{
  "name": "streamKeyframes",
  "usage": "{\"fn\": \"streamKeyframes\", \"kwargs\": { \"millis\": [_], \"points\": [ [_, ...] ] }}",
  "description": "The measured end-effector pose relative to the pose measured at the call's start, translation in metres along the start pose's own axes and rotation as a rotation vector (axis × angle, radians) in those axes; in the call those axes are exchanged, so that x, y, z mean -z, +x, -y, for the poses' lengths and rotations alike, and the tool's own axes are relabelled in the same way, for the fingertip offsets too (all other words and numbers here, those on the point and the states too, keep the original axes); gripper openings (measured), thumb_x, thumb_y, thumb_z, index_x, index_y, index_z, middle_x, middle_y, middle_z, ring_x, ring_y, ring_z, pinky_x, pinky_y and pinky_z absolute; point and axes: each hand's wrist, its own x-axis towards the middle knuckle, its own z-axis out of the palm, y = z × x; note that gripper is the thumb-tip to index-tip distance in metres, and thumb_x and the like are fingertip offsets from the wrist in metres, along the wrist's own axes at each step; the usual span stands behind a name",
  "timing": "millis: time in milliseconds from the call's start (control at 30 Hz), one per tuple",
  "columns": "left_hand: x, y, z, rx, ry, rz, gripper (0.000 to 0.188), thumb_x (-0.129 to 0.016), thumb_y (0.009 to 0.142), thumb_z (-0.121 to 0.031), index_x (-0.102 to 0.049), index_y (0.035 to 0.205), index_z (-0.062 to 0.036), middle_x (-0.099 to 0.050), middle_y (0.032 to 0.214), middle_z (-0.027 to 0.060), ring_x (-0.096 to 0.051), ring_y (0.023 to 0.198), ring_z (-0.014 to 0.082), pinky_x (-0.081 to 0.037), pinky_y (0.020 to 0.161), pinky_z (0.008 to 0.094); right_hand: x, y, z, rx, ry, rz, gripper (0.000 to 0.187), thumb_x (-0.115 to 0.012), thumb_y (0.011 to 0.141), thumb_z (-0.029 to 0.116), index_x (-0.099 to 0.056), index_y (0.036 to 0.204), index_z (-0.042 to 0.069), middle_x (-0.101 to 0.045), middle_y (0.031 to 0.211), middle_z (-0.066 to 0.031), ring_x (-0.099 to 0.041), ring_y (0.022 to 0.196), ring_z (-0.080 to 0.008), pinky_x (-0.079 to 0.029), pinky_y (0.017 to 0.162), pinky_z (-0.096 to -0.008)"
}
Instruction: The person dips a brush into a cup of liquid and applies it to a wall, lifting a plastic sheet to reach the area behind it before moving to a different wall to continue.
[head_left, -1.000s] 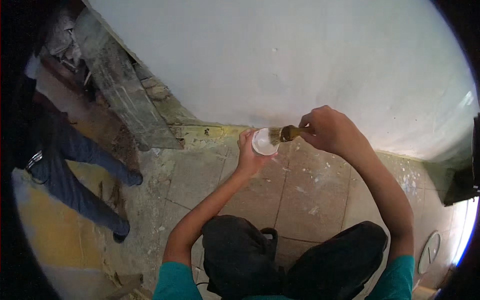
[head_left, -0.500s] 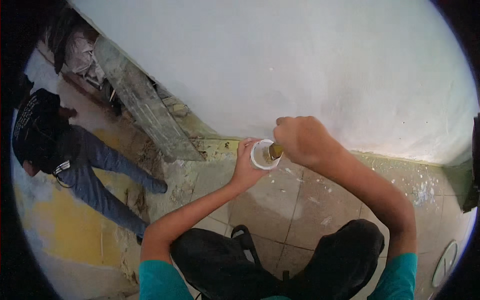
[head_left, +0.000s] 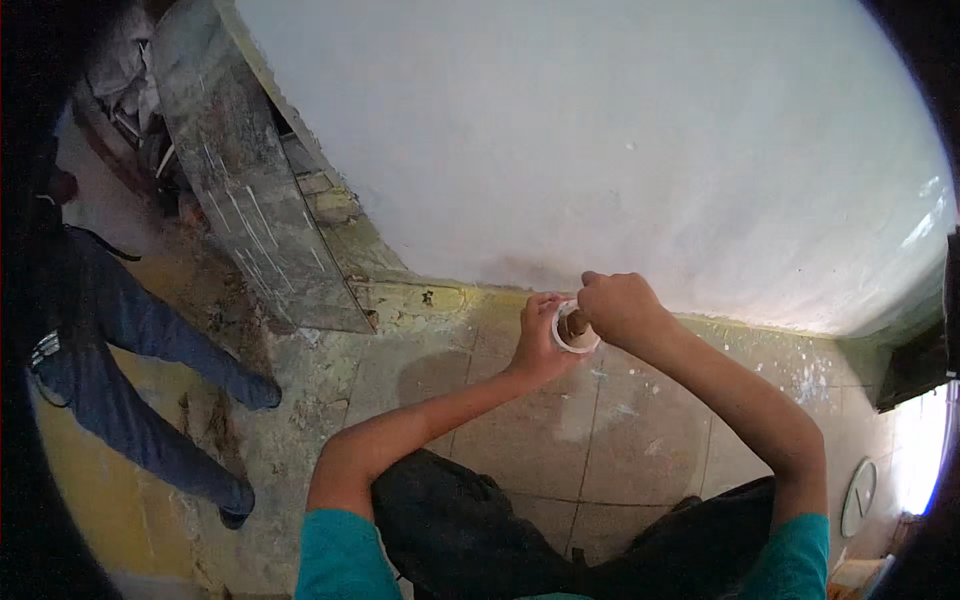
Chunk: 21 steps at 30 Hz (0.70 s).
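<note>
Cup (head_left: 575, 340) between hands, beside wall (head_left: 600, 150)

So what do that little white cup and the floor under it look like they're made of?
The small round white cup, held in the left hand, looks like thin plastic: smooth, bright, thin-rimmed, though it is too small to be sure. The worn beige tiled floor looks ceramic or stone: square grout lines, matte, with white spatter.

Teal short-sleeved shirt, 2 bare forearms, dark blk trousers over the knees
</note>
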Motion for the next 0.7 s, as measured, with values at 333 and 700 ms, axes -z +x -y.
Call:
{"fn": "streamKeyframes", "kwargs": {
  "millis": [333, 700],
  "points": [
    [0.026, 0.004, 0.07, 0.238, -0.12, -0.093, 0.084, -0.087, 0.06, -0.022, -0.039, 0.127, -0.0053, -0.034, 0.123, 0.0126, -0.04, 0.117, 0.0291, -0.041, 0.099, 0.0423, 0.008, 0.039, -0.028, -0.274, 0.353, 0.165, 0.017, -0.069, 0.08, 0.018, -0.071, 0.092, 0.007, -0.063, 0.091, -0.0114, -0.065, 0.079, -0.0241, -0.054, 0.072, -0.0343],
    [0.044, 0.011, 0.08, 0.279, -0.106, -0.246, 0.075, -0.084, 0.059, -0.011, -0.045, 0.123, -0.0066, -0.032, 0.123, 0.0134, -0.037, 0.119, 0.0311, -0.037, 0.099, 0.0432, -0.089, 0.01, -0.01, -0.47, 1.153, 0.065, 0.037, -0.063, 0.089, 0.024, -0.057, 0.118, 0.003, -0.064, 0.083, -0.0061, -0.059, 0.075, -0.014, -0.048, 0.068, -0.0285]
  ]
}}
